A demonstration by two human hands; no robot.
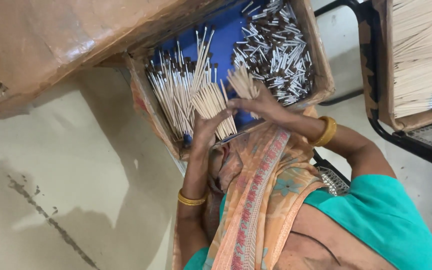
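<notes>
My left hand (pixel 205 129) grips a bundle of thin pale sticks (pixel 215 106) by its lower end, fanned upward. My right hand (pixel 260 104) pinches a smaller bundle of sticks (pixel 242 82) just to the right of it. Both hands hover over a shallow cardboard tray (pixel 321 65) with a blue lining (pixel 226 40). Inside it, brown-tipped sticks (pixel 173 85) lie side by side on the left, and a loose heap of brown-tipped sticks (pixel 276 47) fills the right. Gold bangles sit on both wrists. An orange patterned cloth (pixel 256 195) drapes over my front.
A large cardboard sheet (pixel 51 45) overhangs the upper left. At the right, a second tray of stacked pale sticks (pixel 418 55) rests on a black metal frame (pixel 376 120). A beige stained floor (pixel 66 190) lies at the left and below.
</notes>
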